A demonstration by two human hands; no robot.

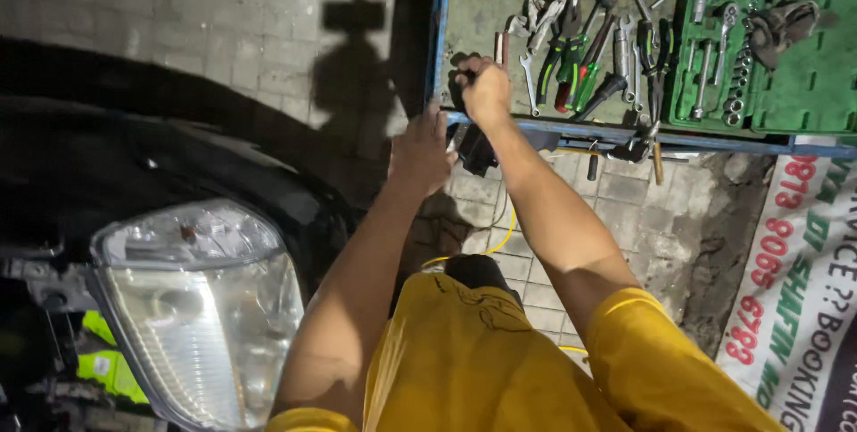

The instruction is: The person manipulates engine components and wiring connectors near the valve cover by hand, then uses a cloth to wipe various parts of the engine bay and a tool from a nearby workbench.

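My left hand [420, 153] rests against the blue front rail [553, 128] of a tool cart, fingers bent on the edge. My right hand [485, 88] reaches over the rail onto the cart's tray, fingers closed around a small dark object [461, 70] whose kind I cannot make out. A dark tool [475, 148] hangs just below the rail between my two wrists. Spanners and pliers with green and red handles [576, 62] lie right of my right hand.
An open green socket case [768, 53] sits on the cart's right side. A car headlight [201, 303] and black bodywork [107, 128] fill the left. A printed banner [794, 289] lies at lower right. Paved brick ground [223, 12], a yellow hose [500, 240].
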